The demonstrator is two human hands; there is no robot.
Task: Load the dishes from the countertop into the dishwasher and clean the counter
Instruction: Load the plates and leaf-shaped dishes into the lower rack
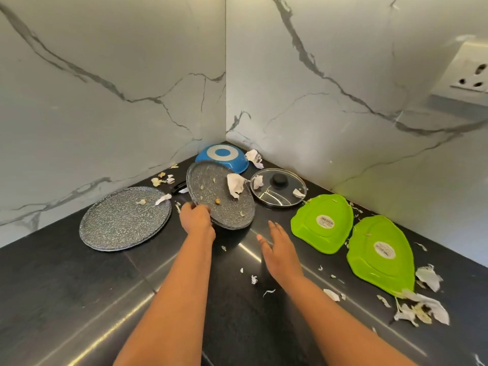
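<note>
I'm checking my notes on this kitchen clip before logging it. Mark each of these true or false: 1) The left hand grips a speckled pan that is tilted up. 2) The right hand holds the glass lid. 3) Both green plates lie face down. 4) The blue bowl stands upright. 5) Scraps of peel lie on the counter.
1) True: the left hand grips the near rim of the tilted speckled pan.
2) False: the right hand is open and holds nothing; the glass lid lies on the counter.
3) True: both green plates show labelled undersides.
4) False: the blue bowl lies upside down.
5) True: peel scraps are scattered about.
</note>
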